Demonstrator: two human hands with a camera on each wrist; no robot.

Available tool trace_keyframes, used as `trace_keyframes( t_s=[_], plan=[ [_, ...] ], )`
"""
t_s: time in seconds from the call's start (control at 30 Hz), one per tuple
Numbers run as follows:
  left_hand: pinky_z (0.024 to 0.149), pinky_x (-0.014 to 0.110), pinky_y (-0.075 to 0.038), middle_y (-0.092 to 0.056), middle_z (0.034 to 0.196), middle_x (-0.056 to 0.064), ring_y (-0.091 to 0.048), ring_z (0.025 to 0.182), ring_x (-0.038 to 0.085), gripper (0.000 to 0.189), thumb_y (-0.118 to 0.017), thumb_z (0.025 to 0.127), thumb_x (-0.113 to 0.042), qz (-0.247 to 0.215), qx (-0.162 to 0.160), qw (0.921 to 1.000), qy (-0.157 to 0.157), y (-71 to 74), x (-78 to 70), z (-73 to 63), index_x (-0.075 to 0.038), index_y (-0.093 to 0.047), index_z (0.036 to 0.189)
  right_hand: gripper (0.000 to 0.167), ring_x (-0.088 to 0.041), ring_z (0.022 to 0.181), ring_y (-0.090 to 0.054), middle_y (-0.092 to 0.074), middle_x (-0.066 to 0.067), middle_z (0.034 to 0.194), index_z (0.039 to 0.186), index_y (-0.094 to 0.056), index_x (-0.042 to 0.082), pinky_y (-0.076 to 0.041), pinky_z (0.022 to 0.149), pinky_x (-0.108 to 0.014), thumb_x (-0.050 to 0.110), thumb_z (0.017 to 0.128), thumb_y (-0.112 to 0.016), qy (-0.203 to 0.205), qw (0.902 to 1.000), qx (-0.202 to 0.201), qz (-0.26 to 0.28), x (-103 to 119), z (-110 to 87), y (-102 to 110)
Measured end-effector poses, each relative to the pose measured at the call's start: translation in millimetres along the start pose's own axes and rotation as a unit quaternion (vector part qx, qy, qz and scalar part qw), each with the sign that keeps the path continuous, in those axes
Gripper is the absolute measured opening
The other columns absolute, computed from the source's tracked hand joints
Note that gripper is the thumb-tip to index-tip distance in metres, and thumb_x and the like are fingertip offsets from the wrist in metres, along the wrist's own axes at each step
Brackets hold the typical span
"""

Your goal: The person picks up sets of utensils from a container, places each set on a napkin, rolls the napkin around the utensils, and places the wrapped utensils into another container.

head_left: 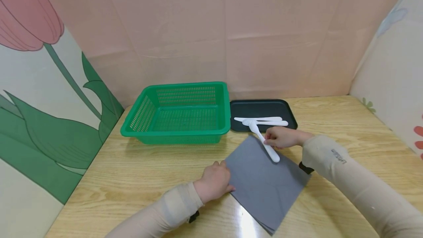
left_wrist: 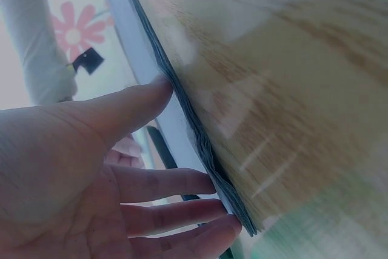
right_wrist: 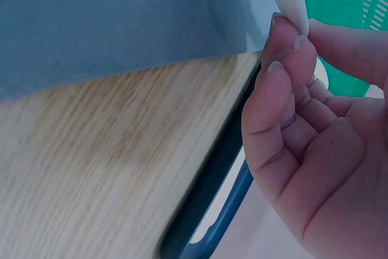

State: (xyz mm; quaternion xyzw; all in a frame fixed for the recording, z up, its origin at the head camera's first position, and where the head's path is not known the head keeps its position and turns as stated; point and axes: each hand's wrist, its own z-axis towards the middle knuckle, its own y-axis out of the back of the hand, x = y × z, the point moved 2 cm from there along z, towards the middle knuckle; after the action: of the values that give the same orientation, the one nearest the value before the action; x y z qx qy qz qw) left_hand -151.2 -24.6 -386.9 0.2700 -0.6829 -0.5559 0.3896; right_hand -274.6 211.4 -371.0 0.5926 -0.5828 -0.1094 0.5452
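Note:
In the head view my right hand (head_left: 282,137) pinches a white plastic fork (head_left: 271,152) by its handle, the tines pointing up toward the tray. The fork is over the upper part of a grey folded napkin (head_left: 264,190), which lies diagonally on the table. Fingers of my left hand (head_left: 214,181) rest at the napkin's left edge. The left wrist view has the thumb and fairly straight fingers (left_wrist: 176,183) touching along the layered edge. A white knife (head_left: 275,119) and a white spoon (head_left: 281,123) lie on the black tray (head_left: 289,107), the fork tines overlapping the spoon in the head view.
A green plastic basket (head_left: 181,133) with slotted walls stands left of the tray, toward the back of the wooden table (head_left: 138,179). Behind the table hangs a pink backdrop (head_left: 281,47). Walls with printed flowers flank both sides.

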Motion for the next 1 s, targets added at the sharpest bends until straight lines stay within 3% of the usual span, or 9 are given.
trace_keyframes(
  t_s=[0.5, 1.0],
  plan=[
    [0.052, 0.021, -0.047, -0.057, 0.084, -0.002, -0.055, 0.074, 0.01, 0.046, -0.061, 0.08, -0.058, -0.008, 0.005, 1.0, 0.0, -0.5, -0.3, 0.9, -0.012, -0.07, 0.082, 0.016, -0.008, 0.051, -0.044, -0.049, 0.003, 0.057, 0.096, -0.055, 0.003, -0.036, 0.051, -0.022, 0.019, 0.095, -0.052, 0.006, 1.0, 0.006, 0.0, -1, -2.1, -3],
    [0.053, 0.021, -0.047, -0.057, 0.084, -0.002, -0.055, 0.074, 0.01, 0.046, -0.062, 0.079, -0.058, -0.006, 0.002, 1.0, 0.002, -0.4, -1.3, 0.8, -0.013, -0.07, 0.082, 0.016, -0.008, 0.057, -0.05, -0.058, 0.0, 0.069, 0.094, -0.057, 0.002, -0.041, 0.054, -0.024, 0.017, 0.093, -0.054, -0.006, 0.9999, 0.004, 0.008, 2, -2.2, -10]
  ],
)
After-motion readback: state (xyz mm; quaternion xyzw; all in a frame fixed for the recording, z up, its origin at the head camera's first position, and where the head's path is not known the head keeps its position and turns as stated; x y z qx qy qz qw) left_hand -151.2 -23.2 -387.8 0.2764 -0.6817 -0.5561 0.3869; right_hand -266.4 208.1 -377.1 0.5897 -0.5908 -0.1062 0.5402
